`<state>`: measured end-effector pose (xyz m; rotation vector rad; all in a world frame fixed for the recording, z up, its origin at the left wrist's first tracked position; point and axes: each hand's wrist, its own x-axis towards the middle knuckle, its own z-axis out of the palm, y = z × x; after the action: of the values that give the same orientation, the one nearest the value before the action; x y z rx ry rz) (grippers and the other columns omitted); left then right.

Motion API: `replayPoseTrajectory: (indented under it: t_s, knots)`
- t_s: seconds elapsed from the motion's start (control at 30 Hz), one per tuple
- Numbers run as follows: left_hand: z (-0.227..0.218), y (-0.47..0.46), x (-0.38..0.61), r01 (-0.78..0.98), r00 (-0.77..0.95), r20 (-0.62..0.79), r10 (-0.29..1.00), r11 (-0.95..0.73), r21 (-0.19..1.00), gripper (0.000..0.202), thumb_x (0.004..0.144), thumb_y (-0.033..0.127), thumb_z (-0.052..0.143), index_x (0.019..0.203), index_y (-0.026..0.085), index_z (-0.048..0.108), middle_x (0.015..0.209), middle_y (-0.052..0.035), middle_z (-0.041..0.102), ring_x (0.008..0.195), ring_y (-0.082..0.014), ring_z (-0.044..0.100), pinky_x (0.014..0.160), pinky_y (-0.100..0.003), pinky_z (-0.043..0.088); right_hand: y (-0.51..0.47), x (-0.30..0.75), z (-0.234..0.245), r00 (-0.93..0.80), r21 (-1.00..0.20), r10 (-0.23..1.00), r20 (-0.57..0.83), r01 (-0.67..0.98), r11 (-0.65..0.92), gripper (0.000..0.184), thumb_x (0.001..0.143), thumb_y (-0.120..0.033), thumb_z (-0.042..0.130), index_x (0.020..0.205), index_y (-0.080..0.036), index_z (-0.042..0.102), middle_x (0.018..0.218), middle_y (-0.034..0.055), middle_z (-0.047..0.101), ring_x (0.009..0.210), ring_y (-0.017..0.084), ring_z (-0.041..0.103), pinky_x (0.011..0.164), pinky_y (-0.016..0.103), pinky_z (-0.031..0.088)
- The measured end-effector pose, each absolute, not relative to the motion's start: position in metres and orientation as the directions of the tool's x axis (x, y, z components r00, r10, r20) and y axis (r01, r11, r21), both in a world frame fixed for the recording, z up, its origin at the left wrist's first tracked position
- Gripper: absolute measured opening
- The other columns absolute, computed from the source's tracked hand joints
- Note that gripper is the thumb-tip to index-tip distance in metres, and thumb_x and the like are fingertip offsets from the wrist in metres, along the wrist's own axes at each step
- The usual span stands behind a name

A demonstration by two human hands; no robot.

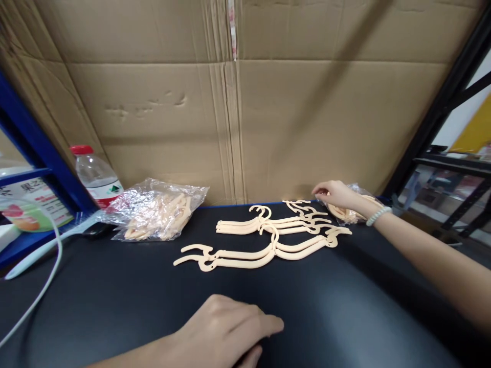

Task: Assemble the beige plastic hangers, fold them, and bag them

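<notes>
My left hand [233,329] rests low over the table at the front, palm down, index finger stretched to the right, holding nothing visible. At the back right, my right hand [334,194] hovers with loosely bent fingers beside the hooked ends of beige folding hangers; I see nothing between its fingers. A front pair of beige folding hangers [245,259] lies spread out with its hooks at the centre. Behind it is another group of hangers [238,226], partly overlapped by the front hooks. A clear bag of beige hanger parts [351,212] is partly hidden behind my right wrist.
A larger clear plastic bag of beige parts [157,212] lies at the left. Beside it are a red-capped bottle [94,171], a white cable [57,255] and a pale-handled object [46,250]. Cardboard [161,112] walls off the back of the black table [134,296].
</notes>
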<state>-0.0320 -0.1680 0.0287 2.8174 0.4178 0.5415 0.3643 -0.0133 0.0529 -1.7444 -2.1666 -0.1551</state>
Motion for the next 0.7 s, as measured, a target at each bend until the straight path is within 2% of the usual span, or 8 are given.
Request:
replayPoseTrajectory:
  t_s: [0.1,0.23,0.37,0.5,0.63,0.7]
  knots:
    - [0.025,-0.155,-0.019,0.187,0.910,0.289,0.298,-0.916,0.355,0.033,0.087,0.010,0.042,0.115,0.024,0.052,0.099,-0.0057,0.068,0.085,-0.0178,0.065,0.074,-0.026,0.054,0.001,0.358,0.048,-0.184,-0.085,0.943,0.276,0.973,0.215,0.022,0.083,-0.019,0.053,0.094,-0.016,0.073,0.090,0.0072,0.075,0.082,0.021,0.069,0.075,0.028,0.051]
    - [0.022,-0.152,-0.018,0.213,0.909,0.275,0.314,-0.915,0.343,0.033,0.085,0.010,0.042,0.113,0.024,0.052,0.098,-0.0056,0.065,0.084,-0.0179,0.064,0.073,-0.026,0.052,0.013,0.341,0.040,-0.187,0.001,0.961,0.205,0.982,0.191,0.023,0.085,-0.023,0.057,0.099,-0.015,0.073,0.089,0.0086,0.074,0.080,0.023,0.069,0.071,0.030,0.051]
    - [0.024,-0.154,-0.019,0.235,0.916,0.242,0.319,-0.918,0.320,0.034,0.084,0.008,0.041,0.112,0.023,0.053,0.100,-0.0057,0.064,0.083,-0.0170,0.063,0.071,-0.025,0.051,0.024,0.327,0.035,-0.229,0.069,0.964,0.135,0.973,0.222,0.024,0.092,-0.027,0.057,0.111,-0.017,0.068,0.104,0.0096,0.071,0.095,0.023,0.066,0.083,0.036,0.051]
    - [0.024,-0.154,-0.019,0.223,0.920,0.243,0.307,-0.921,0.319,0.032,0.084,0.008,0.041,0.111,0.022,0.052,0.100,-0.0057,0.064,0.081,-0.0159,0.062,0.069,-0.024,0.051,0.032,0.322,0.032,-0.248,0.106,0.967,0.063,0.965,0.241,0.021,0.096,-0.034,0.057,0.103,-0.016,0.065,0.104,0.0064,0.067,0.094,0.019,0.064,0.086,0.041,0.052]
    - [0.021,-0.153,-0.020,0.211,0.921,0.253,0.297,-0.925,0.317,0.033,0.084,0.008,0.041,0.112,0.022,0.053,0.101,-0.0057,0.063,0.080,-0.0161,0.062,0.068,-0.025,0.050,0.035,0.320,0.032,-0.245,0.094,0.968,0.058,0.966,0.239,0.020,0.096,-0.035,0.057,0.097,-0.016,0.065,0.098,0.0048,0.066,0.087,0.017,0.064,0.081,0.037,0.053]
    - [0.020,-0.153,-0.020,0.206,0.917,0.267,0.295,-0.926,0.316,0.033,0.084,0.007,0.042,0.112,0.021,0.054,0.101,-0.0060,0.063,0.081,-0.0165,0.062,0.068,-0.025,0.050,0.034,0.319,0.034,-0.250,0.064,0.965,0.074,0.967,0.246,0.018,0.093,-0.033,0.061,0.091,-0.015,0.066,0.088,0.0030,0.066,0.078,0.016,0.063,0.075,0.034,0.053]
